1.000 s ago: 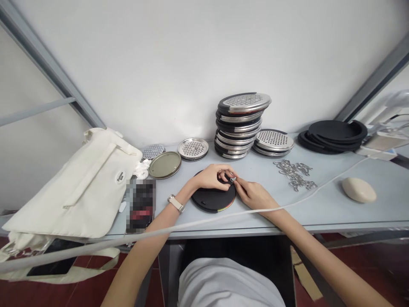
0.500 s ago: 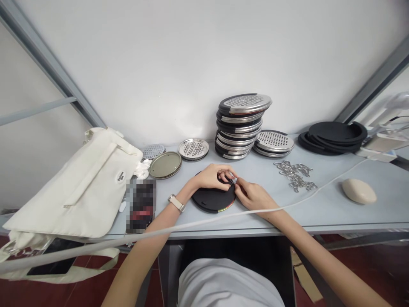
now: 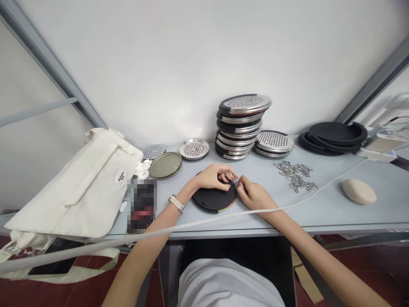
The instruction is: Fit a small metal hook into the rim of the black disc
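Observation:
A black round holder point(image 3: 212, 198) lies flat on the table in front of me, with red, yellow and green plate edges showing along its near right rim. My left hand point(image 3: 217, 175) reaches over its far side, thumb and fingers curled in at the far right rim. My right hand point(image 3: 252, 192) is closed in a pinch just beside that rim. A small shiny metal piece shows between the two hands, at the right fingertips; it looks like a metal clip, though the fingers hide most of it. To the right lies a pile of metal clips point(image 3: 298, 175).
Behind stand a tall stack of round grater plates in black holders point(image 3: 241, 130), a lower grater stack point(image 3: 274, 145) and black holders point(image 3: 335, 136). Left are a silver grater plate point(image 3: 193, 149), olive discs point(image 3: 165, 165) and a white bag point(image 3: 79, 187). A white cable point(image 3: 204, 221) crosses in front.
My right hand has shifted slightly right, away from the holder's rim, fingers still pinched. My left hand and the holder stay nearly in place.

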`<state>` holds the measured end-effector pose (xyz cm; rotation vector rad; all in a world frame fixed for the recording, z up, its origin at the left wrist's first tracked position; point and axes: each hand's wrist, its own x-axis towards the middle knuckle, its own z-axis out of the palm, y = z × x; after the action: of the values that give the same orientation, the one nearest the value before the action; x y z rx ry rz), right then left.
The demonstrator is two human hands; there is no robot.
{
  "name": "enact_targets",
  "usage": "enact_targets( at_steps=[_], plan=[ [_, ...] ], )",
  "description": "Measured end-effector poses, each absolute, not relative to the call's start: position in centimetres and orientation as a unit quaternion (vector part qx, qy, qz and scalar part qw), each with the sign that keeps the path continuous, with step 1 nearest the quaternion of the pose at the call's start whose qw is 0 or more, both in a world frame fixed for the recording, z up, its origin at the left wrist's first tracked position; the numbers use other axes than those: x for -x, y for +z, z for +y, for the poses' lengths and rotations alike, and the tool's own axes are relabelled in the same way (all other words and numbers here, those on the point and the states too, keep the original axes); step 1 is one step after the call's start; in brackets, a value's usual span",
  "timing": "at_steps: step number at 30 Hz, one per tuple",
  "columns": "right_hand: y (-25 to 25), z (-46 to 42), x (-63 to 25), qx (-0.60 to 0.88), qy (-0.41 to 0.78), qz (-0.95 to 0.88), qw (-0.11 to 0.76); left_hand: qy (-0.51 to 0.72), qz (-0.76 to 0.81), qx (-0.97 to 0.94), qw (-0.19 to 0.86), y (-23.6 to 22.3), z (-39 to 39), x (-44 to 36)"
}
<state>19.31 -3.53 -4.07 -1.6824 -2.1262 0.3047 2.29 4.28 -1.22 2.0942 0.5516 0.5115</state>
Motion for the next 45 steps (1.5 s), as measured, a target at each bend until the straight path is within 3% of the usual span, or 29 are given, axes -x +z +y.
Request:
enact_targets(
  at_steps=[45],
  plan=[
    [-3.58, -3.64, -19.78, 0.549, 0.145, -0.796, 0.209, 0.207, 0.224, -0.847, 0.435, -1.14, 4.13, -2.33]
  ],
)
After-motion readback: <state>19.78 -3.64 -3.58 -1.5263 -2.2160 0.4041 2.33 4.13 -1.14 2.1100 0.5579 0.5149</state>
